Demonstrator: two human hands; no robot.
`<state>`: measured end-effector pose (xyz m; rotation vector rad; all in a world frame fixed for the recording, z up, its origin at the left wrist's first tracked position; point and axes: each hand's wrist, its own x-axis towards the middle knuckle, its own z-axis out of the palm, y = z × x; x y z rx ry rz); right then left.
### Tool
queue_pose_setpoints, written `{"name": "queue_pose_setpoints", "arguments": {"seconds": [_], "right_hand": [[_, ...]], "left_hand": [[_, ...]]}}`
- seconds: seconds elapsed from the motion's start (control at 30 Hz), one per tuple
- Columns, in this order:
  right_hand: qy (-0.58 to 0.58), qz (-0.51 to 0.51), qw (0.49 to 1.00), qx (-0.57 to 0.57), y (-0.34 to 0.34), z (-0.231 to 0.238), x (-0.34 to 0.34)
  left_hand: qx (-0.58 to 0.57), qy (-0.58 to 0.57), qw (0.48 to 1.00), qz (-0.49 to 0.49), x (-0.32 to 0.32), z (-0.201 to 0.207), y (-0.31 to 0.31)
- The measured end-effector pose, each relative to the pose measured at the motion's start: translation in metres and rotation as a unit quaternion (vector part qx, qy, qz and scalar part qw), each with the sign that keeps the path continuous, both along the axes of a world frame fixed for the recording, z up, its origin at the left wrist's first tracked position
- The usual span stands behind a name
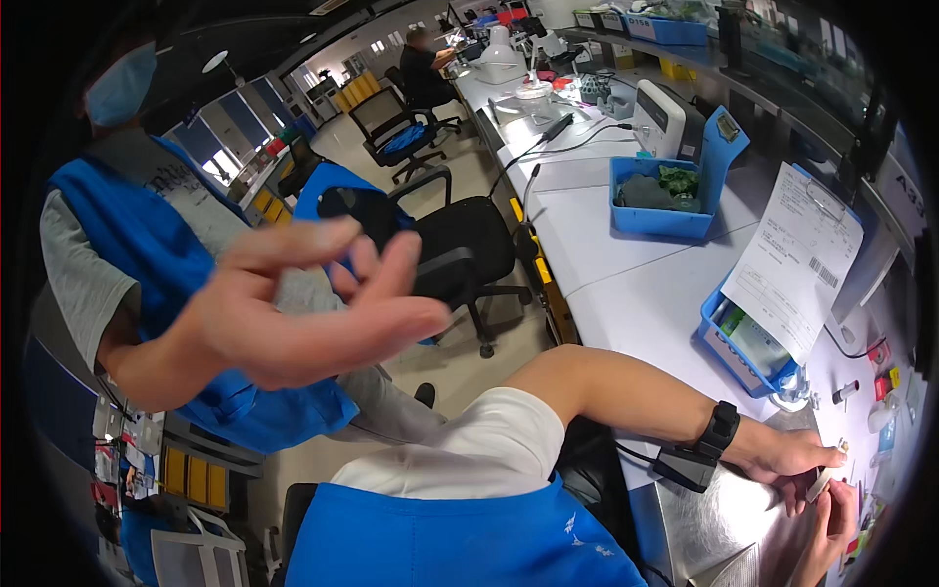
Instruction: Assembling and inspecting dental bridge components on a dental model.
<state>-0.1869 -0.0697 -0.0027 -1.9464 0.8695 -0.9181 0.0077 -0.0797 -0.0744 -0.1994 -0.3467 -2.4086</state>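
My left hand (782,454), with a black band on its wrist, reaches over the bench at the far right; its fingers are closed in a pinch. My right hand (829,533) meets it from below, with its fingers drawn together. Between them is a small pale strip-like piece (820,484), too small to name, which both hands seem to grip. Beneath them lies a shiny silver sheet (719,519). At the left, a co-worker's blurred hand (303,303) is raised close to me, thumb and fingers apart, nothing visible in it.
A blue bin (663,223) with dark and green pieces stands on the white bench (611,274). Papers on a clipboard (797,259) lean over a second blue bin (729,354). A black box with a cable (683,470) sits near my wrist. Office chairs (460,245) stand beyond the co-worker.
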Motion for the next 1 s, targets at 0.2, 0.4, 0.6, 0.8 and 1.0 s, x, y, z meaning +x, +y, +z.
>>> {"name": "queue_pose_setpoints", "arguments": {"seconds": [0.2,0.4,0.6,0.8,1.0], "right_hand": [[0.000,-0.071,0.997,-0.015,0.026,0.008,-0.026],[0.067,-0.027,0.997,-0.038,0.024,0.036,-0.012],[0.006,-0.001,0.998,-0.061,0.023,0.031,-0.031],[0.074,-0.030,0.985,-0.152,0.030,0.031,-0.024],[0.093,-0.055,0.949,-0.297,0.024,0.024,-0.021]], "left_hand": [[-0.098,-0.305,0.935,0.154,-0.003,0.049,0.031],[-0.041,-0.339,0.931,0.127,0.011,0.067,0.033],[-0.117,-0.297,0.940,0.122,0.003,0.067,0.028],[-0.101,-0.268,0.950,0.124,0.000,0.064,0.034],[-0.089,-0.242,0.959,0.121,-0.003,0.067,0.041]]}}
